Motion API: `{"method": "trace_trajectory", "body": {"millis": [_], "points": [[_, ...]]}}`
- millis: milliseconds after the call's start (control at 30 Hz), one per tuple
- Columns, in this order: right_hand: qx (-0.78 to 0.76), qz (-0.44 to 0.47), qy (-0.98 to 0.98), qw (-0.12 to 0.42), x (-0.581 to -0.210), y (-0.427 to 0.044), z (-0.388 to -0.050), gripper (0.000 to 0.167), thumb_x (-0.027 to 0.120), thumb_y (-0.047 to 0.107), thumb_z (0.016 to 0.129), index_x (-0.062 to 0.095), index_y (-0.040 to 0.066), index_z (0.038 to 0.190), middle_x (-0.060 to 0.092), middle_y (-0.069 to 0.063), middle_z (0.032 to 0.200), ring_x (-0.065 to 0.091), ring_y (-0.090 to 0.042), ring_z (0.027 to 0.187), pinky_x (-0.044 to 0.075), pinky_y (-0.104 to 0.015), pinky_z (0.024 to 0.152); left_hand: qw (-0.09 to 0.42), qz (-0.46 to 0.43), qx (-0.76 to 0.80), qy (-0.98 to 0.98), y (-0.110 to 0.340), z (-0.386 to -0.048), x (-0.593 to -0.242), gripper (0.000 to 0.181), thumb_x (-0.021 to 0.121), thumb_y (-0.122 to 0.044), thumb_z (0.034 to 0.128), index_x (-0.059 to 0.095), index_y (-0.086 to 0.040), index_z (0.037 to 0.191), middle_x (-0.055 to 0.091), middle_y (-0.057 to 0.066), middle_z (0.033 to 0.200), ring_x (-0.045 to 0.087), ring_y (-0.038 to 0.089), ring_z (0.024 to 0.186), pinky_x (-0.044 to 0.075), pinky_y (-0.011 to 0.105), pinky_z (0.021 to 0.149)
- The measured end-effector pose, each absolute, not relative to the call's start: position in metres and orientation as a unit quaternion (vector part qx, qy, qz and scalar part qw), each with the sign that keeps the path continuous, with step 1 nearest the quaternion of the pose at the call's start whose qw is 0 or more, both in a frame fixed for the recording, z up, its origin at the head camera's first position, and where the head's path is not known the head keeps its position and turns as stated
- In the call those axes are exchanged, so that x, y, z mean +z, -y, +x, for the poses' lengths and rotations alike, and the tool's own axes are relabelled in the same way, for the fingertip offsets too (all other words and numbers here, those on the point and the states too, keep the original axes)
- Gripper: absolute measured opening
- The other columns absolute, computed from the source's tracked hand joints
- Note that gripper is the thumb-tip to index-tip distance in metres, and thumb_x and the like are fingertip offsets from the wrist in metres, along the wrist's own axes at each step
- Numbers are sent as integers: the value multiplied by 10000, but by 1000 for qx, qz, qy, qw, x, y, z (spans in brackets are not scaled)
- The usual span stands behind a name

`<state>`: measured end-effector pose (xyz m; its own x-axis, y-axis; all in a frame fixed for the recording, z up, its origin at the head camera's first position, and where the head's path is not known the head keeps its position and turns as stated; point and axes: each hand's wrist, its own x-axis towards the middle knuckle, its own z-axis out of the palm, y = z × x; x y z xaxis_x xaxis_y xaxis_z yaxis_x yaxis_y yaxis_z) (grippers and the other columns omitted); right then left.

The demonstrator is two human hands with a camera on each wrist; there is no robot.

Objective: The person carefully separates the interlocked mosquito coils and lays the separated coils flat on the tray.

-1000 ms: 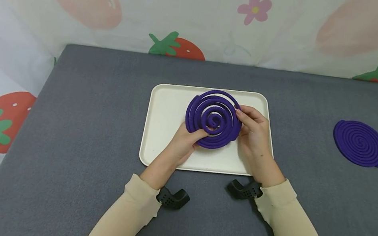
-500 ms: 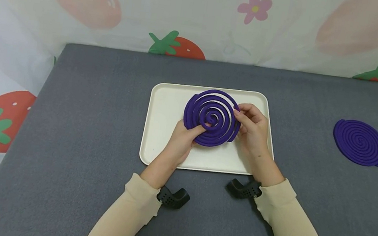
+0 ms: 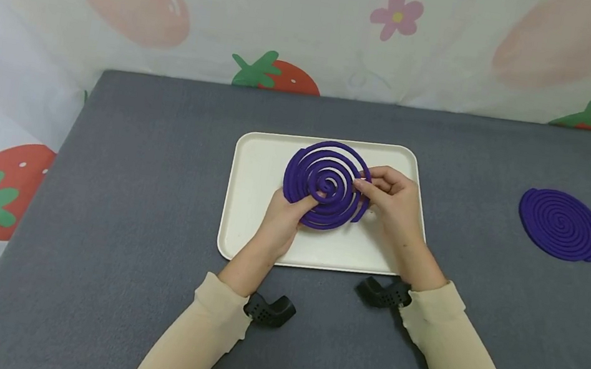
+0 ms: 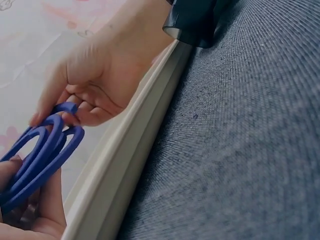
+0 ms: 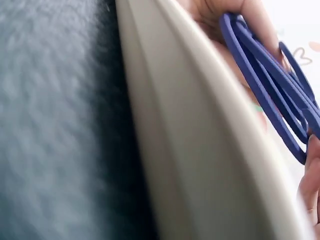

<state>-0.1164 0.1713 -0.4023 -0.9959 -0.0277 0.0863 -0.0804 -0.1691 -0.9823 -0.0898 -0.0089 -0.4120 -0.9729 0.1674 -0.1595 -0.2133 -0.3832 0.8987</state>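
Note:
A purple mosquito coil (image 3: pixel 292 179), its turns spread with gaps between them, is held above a white tray (image 3: pixel 246 215). My left hand (image 3: pixel 280 223) grips its near left part, thumb on top near the centre and fingers mostly hidden beneath. On the right side, my right hand (image 3: pixel 398 208) pinches an outer turn between thumb and fingertips. In the left wrist view the coil (image 4: pixel 47 170) is seen from the side, its turns at different heights. The right wrist view shows the coil (image 5: pixel 265 75) stretched between both hands, which are partly cut off.
A second purple mosquito coil (image 3: pixel 561 225), flat and tightly wound, lies on the grey cloth (image 3: pixel 115 216) at the right. The tray's raised rim (image 5: pixel 200 120) runs close by the wrists. A curtain printed with strawberries and flowers (image 3: pixel 450 49) hangs behind the table.
Both hands have shifted the coil slightly left. The right fingers have moved inward along its right side, and the outer turn there now stands farther from the rest.

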Motion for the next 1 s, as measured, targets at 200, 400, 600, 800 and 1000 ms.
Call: {"method": "trace_trajectory", "body": {"millis": [200, 400, 600, 800, 1000], "points": [[770, 27, 637, 11, -402, -178, -120, 88, 695, -29, 824, 654, -98, 862, 689, -32, 679, 652, -107, 610, 537, -192, 553, 151, 15, 824, -546, 8, -91, -412, 245, 584, -7, 895, 544, -7, 1136, 633, -18, 894, 584, 55, 765, 500, 192, 690], [783, 27, 621, 2, -403, -179, -121, 23, 671, -59, 832, 678, -38, 837, 691, -34, 686, 662, -112, 639, 543, -195, 577, 171, 36, 835, -521, 11, -91, -412, 224, 576, 36, 863, 571, -61, 1065, 630, -7, 874, 581, 70, 759, 499, 196, 685], [787, 40, 616, 5, -399, -178, -120, 245, 612, -126, 840, 699, 97, 785, 691, -19, 683, 663, -102, 641, 544, -189, 580, 172, 43, 850, -496, 12, -90, -410, 262, 522, 103, 853, 589, -95, 1011, 647, -17, 887, 612, 83, 809, 508, 204, 731], [789, 54, 612, 5, -397, -177, -119, 264, 600, -133, 843, 707, 103, 790, 691, -14, 685, 661, -100, 647, 546, -189, 595, 171, 59, 864, -470, 14, -89, -409, 316, 501, 119, 815, 617, -122, 983, 661, -27, 901, 619, 87, 829, 506, 210, 745], [789, 52, 612, 6, -397, -177, -118, 261, 601, -132, 842, 705, 102, 787, 691, -15, 683, 662, -99, 644, 546, -190, 595, 172, 75, 863, -469, 14, -88, -410, 323, 498, 116, 810, 617, -120, 995, 663, -36, 911, 612, 82, 836, 504, 209, 751]]}}
